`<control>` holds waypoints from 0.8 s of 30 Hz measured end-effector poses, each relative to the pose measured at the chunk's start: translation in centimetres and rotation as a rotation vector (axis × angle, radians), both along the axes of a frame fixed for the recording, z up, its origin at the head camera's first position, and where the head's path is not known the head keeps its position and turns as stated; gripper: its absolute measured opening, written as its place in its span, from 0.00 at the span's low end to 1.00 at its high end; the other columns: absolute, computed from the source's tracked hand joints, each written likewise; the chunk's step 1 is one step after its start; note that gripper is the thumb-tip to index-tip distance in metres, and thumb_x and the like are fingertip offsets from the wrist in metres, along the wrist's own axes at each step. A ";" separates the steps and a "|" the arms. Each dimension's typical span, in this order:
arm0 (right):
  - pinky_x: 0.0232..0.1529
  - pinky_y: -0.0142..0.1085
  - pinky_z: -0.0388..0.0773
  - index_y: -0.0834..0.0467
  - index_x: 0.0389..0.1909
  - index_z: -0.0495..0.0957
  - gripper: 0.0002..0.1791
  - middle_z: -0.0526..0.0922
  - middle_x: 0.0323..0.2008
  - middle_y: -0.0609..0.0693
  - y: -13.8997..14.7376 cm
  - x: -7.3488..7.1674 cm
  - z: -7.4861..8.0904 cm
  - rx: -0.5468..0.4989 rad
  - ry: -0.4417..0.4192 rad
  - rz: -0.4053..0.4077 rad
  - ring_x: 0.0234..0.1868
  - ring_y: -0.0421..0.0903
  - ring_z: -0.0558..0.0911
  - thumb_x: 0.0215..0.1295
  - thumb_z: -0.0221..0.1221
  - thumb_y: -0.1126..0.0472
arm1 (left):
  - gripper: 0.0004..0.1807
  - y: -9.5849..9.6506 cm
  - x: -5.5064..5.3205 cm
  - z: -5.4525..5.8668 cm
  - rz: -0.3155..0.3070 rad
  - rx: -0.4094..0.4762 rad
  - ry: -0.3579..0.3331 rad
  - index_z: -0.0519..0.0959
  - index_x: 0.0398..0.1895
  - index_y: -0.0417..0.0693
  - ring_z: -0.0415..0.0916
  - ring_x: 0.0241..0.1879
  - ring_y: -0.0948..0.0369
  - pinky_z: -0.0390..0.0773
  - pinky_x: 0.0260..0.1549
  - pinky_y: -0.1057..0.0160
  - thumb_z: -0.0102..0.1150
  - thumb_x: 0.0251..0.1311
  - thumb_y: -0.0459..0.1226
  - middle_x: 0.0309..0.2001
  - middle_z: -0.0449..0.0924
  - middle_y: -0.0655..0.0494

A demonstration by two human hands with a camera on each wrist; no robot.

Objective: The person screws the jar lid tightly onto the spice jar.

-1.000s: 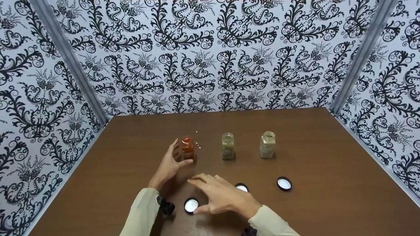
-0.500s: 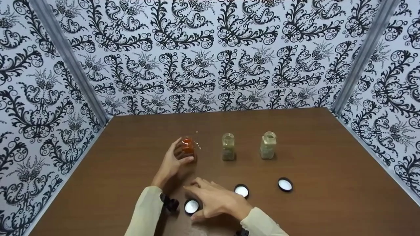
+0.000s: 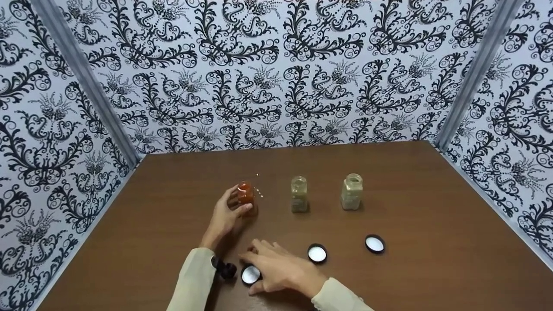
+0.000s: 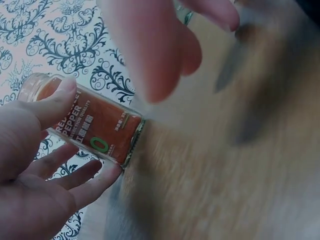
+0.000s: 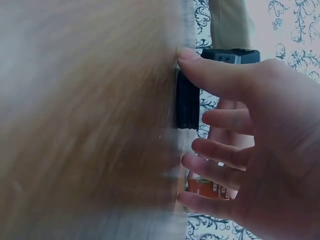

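My left hand [image 3: 223, 219] holds a glass jar of orange-red powder [image 3: 246, 194] at the left of the table, thumb on one side and fingers on the other. In the left wrist view the jar's label [image 4: 80, 120] reads in part "pepper"; its mouth has no lid. My right hand [image 3: 283, 268] is low over the table beside a black lid [image 3: 250, 275] with its white inside facing up. Seen from the right wrist, the thumb lies near one edge of this lid [image 5: 187, 102], with the fingers spread and apart from it.
Two uncapped glass jars with greenish [image 3: 299, 196] and pale [image 3: 352, 193] powder stand to the right. Two more black lids, one near the middle [image 3: 317, 254] and one farther right [image 3: 374, 244], lie white side up. Small pale crumbs [image 3: 259, 191] lie by the red jar. Patterned walls [image 3: 276, 86] enclose the table.
My right hand has moved down and slightly left, closer to the nearest lid, uncovering the middle lid. The left hand's fingers have drawn in around the jar.
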State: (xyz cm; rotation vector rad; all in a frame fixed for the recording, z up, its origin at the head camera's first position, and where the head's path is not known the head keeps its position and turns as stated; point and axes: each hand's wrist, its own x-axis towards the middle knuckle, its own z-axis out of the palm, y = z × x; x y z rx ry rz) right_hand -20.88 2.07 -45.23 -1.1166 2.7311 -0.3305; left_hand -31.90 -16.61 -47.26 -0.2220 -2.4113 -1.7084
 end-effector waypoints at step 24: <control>0.55 0.38 0.78 0.41 0.47 0.82 0.21 0.78 0.50 0.42 -0.4 0.0 0.3 0.035 0.121 0.092 0.54 0.42 0.79 0.55 0.69 0.38 | 0.31 -0.3 -0.9 -1.2 -0.034 0.036 0.053 0.65 0.68 0.32 0.75 0.62 0.39 0.80 0.56 0.49 0.63 0.64 0.33 0.62 0.75 0.30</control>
